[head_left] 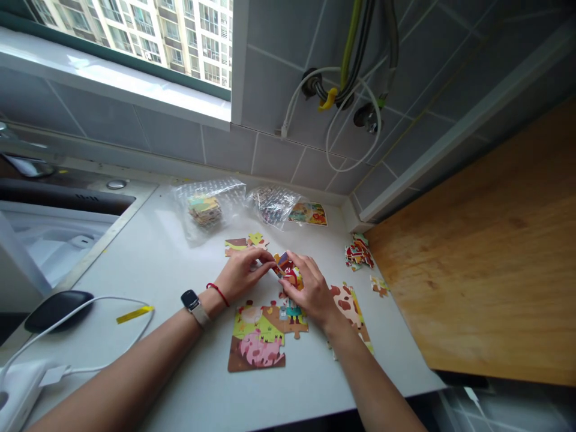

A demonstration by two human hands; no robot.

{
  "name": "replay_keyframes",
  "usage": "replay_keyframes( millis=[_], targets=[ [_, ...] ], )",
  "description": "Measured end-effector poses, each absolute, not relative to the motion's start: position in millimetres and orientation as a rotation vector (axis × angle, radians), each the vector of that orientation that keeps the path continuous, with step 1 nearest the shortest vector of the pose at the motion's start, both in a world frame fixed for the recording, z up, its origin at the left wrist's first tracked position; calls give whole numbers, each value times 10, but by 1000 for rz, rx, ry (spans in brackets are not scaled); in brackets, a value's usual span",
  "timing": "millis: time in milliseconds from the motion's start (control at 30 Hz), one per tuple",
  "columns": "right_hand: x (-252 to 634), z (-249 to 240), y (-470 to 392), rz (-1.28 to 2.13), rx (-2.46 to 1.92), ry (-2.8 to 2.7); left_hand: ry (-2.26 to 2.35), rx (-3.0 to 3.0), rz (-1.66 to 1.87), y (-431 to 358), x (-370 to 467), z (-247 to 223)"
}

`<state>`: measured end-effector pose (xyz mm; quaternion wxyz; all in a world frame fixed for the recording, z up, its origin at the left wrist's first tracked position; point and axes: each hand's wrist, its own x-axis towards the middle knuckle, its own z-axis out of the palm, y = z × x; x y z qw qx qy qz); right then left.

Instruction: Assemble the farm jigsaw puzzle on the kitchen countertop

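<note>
Jigsaw pieces lie on the white counter, several joined into a farm picture [261, 336] with a pink spotted pig. Above that picture, my right hand [310, 288] pinches a colourful puzzle piece [284, 262] between thumb and fingers. My left hand [245, 273] is closed, thumb and forefinger meeting at the left edge of the same piece. Whether a second piece is between them is hard to make out. Brown-patched cow pieces [345, 303] lie partly under my right forearm. Beyond my left hand are yellow-green and brown pieces [243, 245].
Two clear plastic bags [207, 207] of pieces lie toward the wall, beside a small picture card [309, 213]. A loose pile of red pieces [359, 252] sits by the wooden panel [486, 258]. At left are a sink [58, 240], a black oval object [58, 311] and a white cable.
</note>
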<state>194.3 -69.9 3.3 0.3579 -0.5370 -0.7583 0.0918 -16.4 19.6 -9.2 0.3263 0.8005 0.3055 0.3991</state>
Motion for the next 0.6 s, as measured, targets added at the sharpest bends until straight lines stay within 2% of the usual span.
replay_keyframes(
  millis=[200, 433, 600],
  targets=[
    [1938, 62, -746, 518, -1441, -1628, 812, 2106, 1047, 183, -177, -90],
    [1915, 140, -768, 657, -1438, -1600, 726, 2235, 986, 148, -175, -78],
    [1991, 133, -737, 777, -1546, -1350, 728, 2242, 955, 131, -181, -70]
  ],
)
